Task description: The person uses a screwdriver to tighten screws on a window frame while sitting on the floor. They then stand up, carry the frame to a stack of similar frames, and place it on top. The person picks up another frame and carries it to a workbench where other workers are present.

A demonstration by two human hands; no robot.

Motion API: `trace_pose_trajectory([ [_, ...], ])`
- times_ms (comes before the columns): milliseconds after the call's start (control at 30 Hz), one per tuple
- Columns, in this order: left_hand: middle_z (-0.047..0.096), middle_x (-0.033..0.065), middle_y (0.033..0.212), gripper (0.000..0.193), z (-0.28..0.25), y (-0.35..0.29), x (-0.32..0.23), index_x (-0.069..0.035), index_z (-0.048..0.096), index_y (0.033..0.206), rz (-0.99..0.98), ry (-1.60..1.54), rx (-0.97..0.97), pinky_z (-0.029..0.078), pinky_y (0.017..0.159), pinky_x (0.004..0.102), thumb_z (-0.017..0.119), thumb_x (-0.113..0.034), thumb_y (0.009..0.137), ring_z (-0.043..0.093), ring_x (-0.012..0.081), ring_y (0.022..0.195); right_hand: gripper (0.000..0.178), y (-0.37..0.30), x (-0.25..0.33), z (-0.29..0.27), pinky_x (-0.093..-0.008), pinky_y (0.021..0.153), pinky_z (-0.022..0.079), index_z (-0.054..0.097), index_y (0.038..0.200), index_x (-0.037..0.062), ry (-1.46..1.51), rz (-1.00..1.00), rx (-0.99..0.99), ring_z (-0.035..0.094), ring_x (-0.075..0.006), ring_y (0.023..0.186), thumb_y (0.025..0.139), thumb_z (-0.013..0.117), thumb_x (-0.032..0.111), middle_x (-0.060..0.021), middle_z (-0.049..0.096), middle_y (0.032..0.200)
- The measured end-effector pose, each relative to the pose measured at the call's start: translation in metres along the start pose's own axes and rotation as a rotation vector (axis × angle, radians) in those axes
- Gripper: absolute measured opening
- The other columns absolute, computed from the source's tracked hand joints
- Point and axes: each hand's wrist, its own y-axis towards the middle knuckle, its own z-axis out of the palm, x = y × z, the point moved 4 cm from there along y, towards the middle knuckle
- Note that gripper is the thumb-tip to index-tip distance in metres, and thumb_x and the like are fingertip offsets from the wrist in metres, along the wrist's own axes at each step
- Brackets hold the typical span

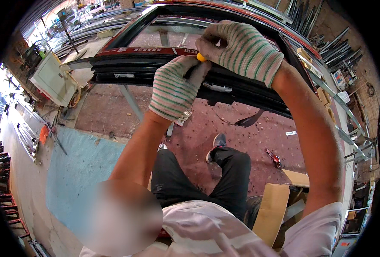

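Observation:
My left hand (pixel 176 88), in a white glove with green stripes, is closed at the near side of a dark window frame (pixel 125 70). A small rounded yellow piece (pixel 201 57) shows between its fingertips and those of my right hand (pixel 245 53), which wears a matching glove and pinches from above. The rest of the piece is hidden by the fingers. Black profiles with a red printed strip (pixel 142 51) run under both hands. A silver fitting (pixel 217 88) sits on the frame's near face, just below the hands.
Glass panes fill the frame beyond my hands. A white cabinet (pixel 52 79) stands at the left. Below, a red tool (pixel 274 158) lies on the reddish floor covering (pixel 190 128). An open cardboard box (pixel 272 210) is by my right side. Metal profiles (pixel 340 49) lie at the far right.

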Motion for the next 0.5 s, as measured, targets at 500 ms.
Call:
trace_pose_trajectory([
  [500,0.075,0.0027,0.090,0.021,0.000,-0.003,0.003,0.003,0.073,0.114,-0.088,0.017,0.040,0.052,0.073,0.0230,0.073,-0.009,0.097,0.061,0.0051,0.078,0.043,-0.003,-0.005,0.004,-0.0394,0.070,0.055,0.079,0.099,0.0041,0.074,0.022,0.141,0.070,-0.0293,0.073,0.097,0.066,0.045,-0.0180,0.073,0.079],
])
